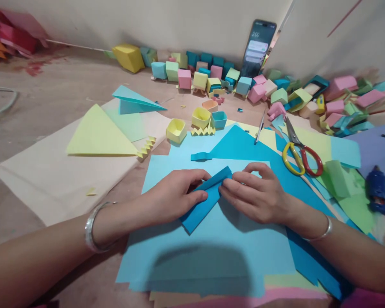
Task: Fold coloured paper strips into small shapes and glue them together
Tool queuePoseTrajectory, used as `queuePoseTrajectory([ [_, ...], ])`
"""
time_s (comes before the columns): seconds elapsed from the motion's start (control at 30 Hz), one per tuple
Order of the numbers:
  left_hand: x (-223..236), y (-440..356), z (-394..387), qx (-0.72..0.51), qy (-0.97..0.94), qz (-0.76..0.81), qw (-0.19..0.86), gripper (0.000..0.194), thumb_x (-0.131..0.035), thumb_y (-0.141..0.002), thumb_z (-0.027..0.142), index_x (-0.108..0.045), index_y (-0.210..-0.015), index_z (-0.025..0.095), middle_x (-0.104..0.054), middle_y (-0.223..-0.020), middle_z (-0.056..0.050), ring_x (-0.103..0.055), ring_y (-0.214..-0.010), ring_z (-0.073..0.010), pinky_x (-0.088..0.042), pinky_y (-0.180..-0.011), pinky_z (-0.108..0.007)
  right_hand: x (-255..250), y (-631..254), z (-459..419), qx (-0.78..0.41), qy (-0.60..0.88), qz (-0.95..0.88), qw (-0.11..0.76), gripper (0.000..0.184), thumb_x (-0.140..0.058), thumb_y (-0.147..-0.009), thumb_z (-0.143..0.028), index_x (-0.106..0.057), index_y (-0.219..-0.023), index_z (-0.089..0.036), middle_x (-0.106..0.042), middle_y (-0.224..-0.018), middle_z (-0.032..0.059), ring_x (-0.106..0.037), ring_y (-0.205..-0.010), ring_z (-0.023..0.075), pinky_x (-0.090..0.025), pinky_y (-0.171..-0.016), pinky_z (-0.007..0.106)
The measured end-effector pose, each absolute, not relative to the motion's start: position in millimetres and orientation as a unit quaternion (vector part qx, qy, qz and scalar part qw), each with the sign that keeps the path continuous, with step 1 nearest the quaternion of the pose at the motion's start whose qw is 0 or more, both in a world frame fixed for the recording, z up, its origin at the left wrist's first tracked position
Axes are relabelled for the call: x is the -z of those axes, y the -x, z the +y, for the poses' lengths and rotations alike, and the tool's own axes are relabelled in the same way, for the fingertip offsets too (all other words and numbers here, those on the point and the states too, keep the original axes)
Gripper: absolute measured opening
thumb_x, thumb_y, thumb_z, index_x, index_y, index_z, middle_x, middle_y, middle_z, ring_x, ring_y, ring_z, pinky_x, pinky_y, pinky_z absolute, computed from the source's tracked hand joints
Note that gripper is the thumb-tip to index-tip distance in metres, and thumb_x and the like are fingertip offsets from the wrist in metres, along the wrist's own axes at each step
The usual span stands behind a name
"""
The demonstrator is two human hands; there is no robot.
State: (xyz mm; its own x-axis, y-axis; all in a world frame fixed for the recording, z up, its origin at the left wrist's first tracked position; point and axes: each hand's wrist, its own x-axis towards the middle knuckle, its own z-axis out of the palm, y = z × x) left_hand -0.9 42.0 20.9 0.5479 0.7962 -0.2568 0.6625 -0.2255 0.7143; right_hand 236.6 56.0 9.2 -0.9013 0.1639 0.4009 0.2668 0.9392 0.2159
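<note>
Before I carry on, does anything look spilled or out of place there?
Yes: red stains mar the surface at far left, perhaps spilled colour. On the right, the small paper boxes lie tumbled in a heap, unlike the neater row beside them. The folded blue paper between the left hand and right hand shows no obvious damage.

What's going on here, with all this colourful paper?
A person is handling a folded strip of blue paper over stacked light-blue sheets. The left hand holds it between thumb and fingers, while the fingertips of the right hand are at its upper right end; their exact grip is hard to see. Scissors lie off to the right, and small paper boxes, such as a pink one, stand along the wall near an upright phone.
</note>
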Motion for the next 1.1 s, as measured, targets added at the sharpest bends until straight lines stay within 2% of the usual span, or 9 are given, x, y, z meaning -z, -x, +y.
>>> queuePoseTrajectory([
  [0.07,-22.0,1.7,36.9,-0.102,-0.812,0.476,0.321,0.026,-0.051,-0.093,0.024,-0.060,-0.116,0.017,-0.069,-0.100,-0.005,-0.062,-0.085,-0.0177,-0.047,-0.074,-0.029,-9.5,-234.9,53.9,0.131,0.114,-0.968,0.183,0.015,-0.054,-0.090,-0.012,-0.067,-0.084,-0.018,-0.069,-0.092,0.0041,-0.054,-0.086,0.0176,-0.037,-0.080,0.038],
  [0.13,-25.3,2.1,29.0,-0.118,-0.850,0.483,0.170,0.027,-0.051,-0.094,0.025,-0.060,-0.118,0.015,-0.067,-0.106,-0.010,-0.061,-0.092,-0.0226,-0.046,-0.078,-0.035,-9.8,-233.3,51.0,0.123,0.124,-0.971,0.162,0.020,-0.051,-0.092,-0.013,-0.065,-0.079,-0.019,-0.067,-0.084,0.0027,-0.053,-0.082,0.0170,-0.035,-0.078,0.038],
  [0.23,-30.4,1.8,15.1,-0.074,-0.895,0.439,0.027,0.021,-0.054,-0.093,0.029,-0.065,-0.083,0.014,-0.063,-0.080,-0.009,-0.057,-0.072,-0.0223,-0.043,-0.064,-0.034,-9.4,-231.7,47.2,0.088,0.130,-0.978,0.136,0.026,-0.046,-0.094,-0.015,-0.063,-0.075,-0.020,-0.063,-0.077,0.0020,-0.049,-0.077,0.0162,-0.033,-0.078,0.037],
  [0.33,-29.9,0.7,4.4,-0.016,-0.918,0.393,0.039,0.029,-0.059,-0.090,0.032,-0.059,-0.066,0.016,-0.057,-0.063,-0.005,-0.050,-0.058,-0.0190,-0.036,-0.054,-0.031,-6.3,-230.8,46.8,0.054,0.135,-0.981,0.129,0.029,-0.045,-0.095,-0.014,-0.063,-0.073,-0.019,-0.060,-0.073,0.0018,-0.046,-0.074,0.0160,-0.032,-0.076,0.037],
  [0.43,-27.4,-1.2,0.6,0.041,-0.915,0.396,0.063,0.021,-0.059,-0.088,0.017,-0.059,-0.067,0.016,-0.060,-0.065,-0.005,-0.052,-0.058,-0.0198,-0.036,-0.053,-0.031,-1.2,-230.2,48.7,0.036,0.159,-0.979,0.123,0.029,-0.045,-0.094,-0.013,-0.062,-0.071,-0.019,-0.057,-0.069,0.0014,-0.043,-0.072,0.0158,-0.029,-0.072,0.036],
  [0.53,-29.8,-2.9,1.8,0.062,-0.907,0.409,0.075,0.024,-0.047,-0.084,-0.001,-0.059,-0.071,0.016,-0.061,-0.069,-0.006,-0.052,-0.059,-0.0206,-0.038,-0.054,-0.033,1.4,-229.8,50.5,0.008,0.207,-0.973,0.105,0.027,-0.046,-0.094,-0.015,-0.061,-0.071,-0.018,-0.057,-0.070,0.0027,-0.041,-0.073,0.0161,-0.024,-0.068,0.035],
  [0.67,-33.6,-2.2,5.6,0.098,-0.904,0.411,0.065,0.030,-0.041,-0.077,-0.007,-0.059,-0.074,0.016,-0.061,-0.072,-0.007,-0.053,-0.061,-0.0230,-0.038,-0.055,-0.035,-4.3,-229.8,50.2,-0.034,0.283,-0.957,0.053,0.024,-0.050,-0.093,-0.021,-0.060,-0.072,-0.016,-0.059,-0.072,0.0047,-0.041,-0.072,0.0171,-0.019,-0.063,0.034],
  [0.87,-27.8,4.0,13.0,0.101,-0.888,0.435,0.109,0.022,-0.045,-0.086,0.004,-0.060,-0.077,0.018,-0.060,-0.074,-0.006,-0.054,-0.066,-0.0246,-0.038,-0.058,-0.036,-15.1,-227.6,46.4,-0.066,0.358,-0.931,-0.022,0.024,-0.055,-0.093,-0.029,-0.060,-0.074,-0.017,-0.062,-0.073,0.0039,-0.048,-0.071,0.0177,-0.017,-0.062,0.033],
  [1.1,-28.1,4.7,20.9,0.047,-0.879,0.456,0.130,0.026,-0.046,-0.096,0.027,-0.059,-0.077,0.017,-0.058,-0.068,-0.004,-0.051,-0.060,-0.0187,-0.033,-0.056,-0.031,-11.8,-225.3,46.3,-0.034,0.398,-0.915,-0.059,0.026,-0.060,-0.091,-0.034,-0.061,-0.072,-0.017,-0.064,-0.071,0.0038,-0.053,-0.069,0.0180,-0.019,-0.061,0.032],
])
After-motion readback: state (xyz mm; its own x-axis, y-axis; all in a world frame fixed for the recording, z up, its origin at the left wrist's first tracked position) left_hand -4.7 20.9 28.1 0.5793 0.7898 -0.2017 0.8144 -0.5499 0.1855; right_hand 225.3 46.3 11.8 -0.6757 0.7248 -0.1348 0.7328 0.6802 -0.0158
